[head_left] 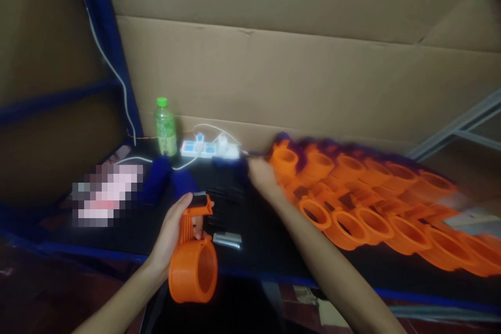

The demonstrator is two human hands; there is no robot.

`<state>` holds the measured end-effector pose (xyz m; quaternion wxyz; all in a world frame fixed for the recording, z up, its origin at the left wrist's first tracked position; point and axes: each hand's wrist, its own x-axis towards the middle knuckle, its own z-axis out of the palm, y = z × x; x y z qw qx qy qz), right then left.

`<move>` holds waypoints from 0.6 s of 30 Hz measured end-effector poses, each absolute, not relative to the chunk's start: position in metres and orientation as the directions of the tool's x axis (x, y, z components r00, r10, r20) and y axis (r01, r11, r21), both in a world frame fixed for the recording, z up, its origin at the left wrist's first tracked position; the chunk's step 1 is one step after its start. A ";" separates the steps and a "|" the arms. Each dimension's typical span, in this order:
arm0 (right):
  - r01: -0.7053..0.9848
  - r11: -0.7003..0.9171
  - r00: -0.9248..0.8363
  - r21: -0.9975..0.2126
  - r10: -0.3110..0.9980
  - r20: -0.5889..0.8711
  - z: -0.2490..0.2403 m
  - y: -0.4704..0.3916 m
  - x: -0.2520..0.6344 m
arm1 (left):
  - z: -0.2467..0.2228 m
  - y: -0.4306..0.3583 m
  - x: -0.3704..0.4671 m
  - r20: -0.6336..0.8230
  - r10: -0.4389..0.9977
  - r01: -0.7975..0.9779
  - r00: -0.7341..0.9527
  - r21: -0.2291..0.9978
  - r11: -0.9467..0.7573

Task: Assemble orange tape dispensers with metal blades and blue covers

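An orange plastic part (pixel 192 271) with a round ring at its lower end is held in my left hand (pixel 172 227), above the front edge of the black table. A dark piece (pixel 199 199) shows at the top of this part. My right hand (pixel 261 173) reaches to the back of the table, between the power strip and the orange parts; its fingers are blurred, and whether they hold anything is hidden. Rows of similar orange ring parts (pixel 340 224) cover the right side of the table. A small silver object (pixel 227 240) lies right of my left hand.
A green-capped bottle (pixel 166 133) stands at the back left beside a white power strip (pixel 211 149) with cables. Blue pieces (pixel 155 180) and small black items (pixel 225 194) lie on the table (pixel 270 250). Cardboard (pixel 250 73) rises behind; a blue post (pixel 111 36) stands left.
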<state>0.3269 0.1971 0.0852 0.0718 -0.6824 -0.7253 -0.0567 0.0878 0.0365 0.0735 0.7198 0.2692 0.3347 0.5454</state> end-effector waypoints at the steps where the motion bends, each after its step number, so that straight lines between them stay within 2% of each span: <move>1: 0.999 0.044 -0.040 -0.019 0.983 0.179 0.083 0.199 0.326 | 0.074 0.036 0.087 -0.194 0.962 -0.613 0.190 0.742 0.271; 6: 0.996 -0.009 0.026 -0.085 0.980 0.197 0.080 0.205 0.328 | 0.072 0.039 0.085 -0.223 0.952 -0.636 0.212 0.708 0.307; 11: 0.971 -0.001 0.070 -0.238 0.956 0.285 0.087 0.203 0.334 | 0.072 0.041 0.087 -0.267 0.949 -0.661 0.165 0.684 0.308; 14: 0.927 0.115 0.031 -0.357 0.925 0.378 0.096 0.192 0.332 | 0.073 0.042 0.087 -0.280 0.954 -0.682 0.109 0.677 0.277; 18: 0.796 0.376 -0.116 -0.474 0.863 0.491 0.101 0.159 0.310 | 0.072 0.047 0.087 -0.204 0.979 -0.683 -0.011 0.716 0.142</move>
